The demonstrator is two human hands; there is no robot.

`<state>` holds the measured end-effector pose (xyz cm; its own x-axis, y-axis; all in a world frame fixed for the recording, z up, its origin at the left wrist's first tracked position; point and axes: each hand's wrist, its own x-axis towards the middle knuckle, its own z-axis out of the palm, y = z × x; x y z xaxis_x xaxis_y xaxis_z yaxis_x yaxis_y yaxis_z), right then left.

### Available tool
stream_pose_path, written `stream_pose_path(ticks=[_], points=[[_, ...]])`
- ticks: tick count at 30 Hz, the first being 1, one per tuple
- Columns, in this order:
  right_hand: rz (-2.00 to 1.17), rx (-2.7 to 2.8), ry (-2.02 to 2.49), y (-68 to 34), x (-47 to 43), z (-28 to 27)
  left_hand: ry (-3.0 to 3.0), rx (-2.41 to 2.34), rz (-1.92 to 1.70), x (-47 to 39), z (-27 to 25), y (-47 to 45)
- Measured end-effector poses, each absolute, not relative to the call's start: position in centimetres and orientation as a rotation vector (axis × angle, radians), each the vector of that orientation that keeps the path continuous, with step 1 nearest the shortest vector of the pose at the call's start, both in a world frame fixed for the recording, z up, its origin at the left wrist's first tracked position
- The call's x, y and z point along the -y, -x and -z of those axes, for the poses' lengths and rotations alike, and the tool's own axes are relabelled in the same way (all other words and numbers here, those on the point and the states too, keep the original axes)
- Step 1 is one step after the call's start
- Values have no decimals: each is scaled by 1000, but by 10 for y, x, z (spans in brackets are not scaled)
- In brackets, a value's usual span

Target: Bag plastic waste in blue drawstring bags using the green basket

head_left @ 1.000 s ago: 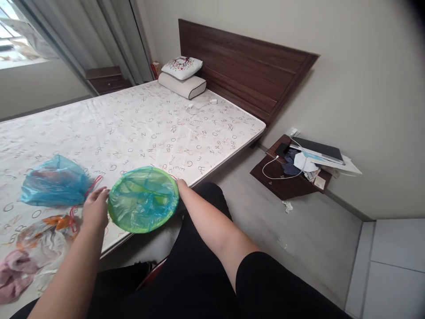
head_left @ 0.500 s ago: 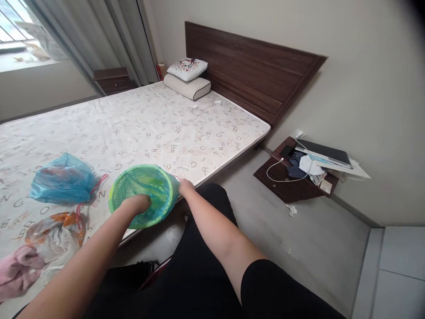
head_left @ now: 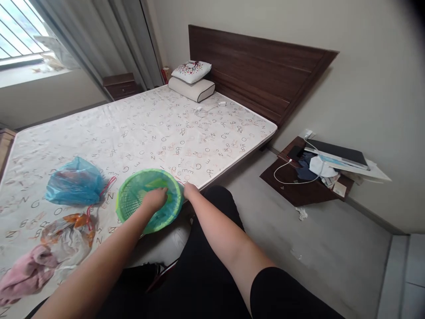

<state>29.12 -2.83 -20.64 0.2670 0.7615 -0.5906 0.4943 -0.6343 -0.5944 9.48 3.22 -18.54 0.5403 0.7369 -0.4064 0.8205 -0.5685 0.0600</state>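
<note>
The left hand (head_left: 157, 198) is reaching inside the green basket (head_left: 132, 204) at the edge of the mattress (head_left: 146, 133), while the right hand (head_left: 191, 190) is touching its outer side (whether either is spread or pinching, I cannot tell). Pressing the blue liner (head_left: 160, 218) evenly outward while steadying the basket is probably giving the neatest fit.

Open mattress (head_left: 142, 128) beyond basket (head_left: 131, 201), blue bag (head_left: 75, 182) blocking left
</note>
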Motion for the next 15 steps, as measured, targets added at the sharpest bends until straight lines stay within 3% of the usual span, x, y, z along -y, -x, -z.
stream_pose_path(ticks=[5,9,12,15], points=[[-1186,989,2216,-293,26,206,-2345,-1345,778,-44,184,-88],[-969,830,2141,-297,20,199,-2302,-1313,736,-54,165,-85],[-851,801,2009,-297,21,191,-2401,-1317,426,-43,134,-72],[-796,809,1906,-296,26,186,-2483,-1415,-263,-12,106,-32]])
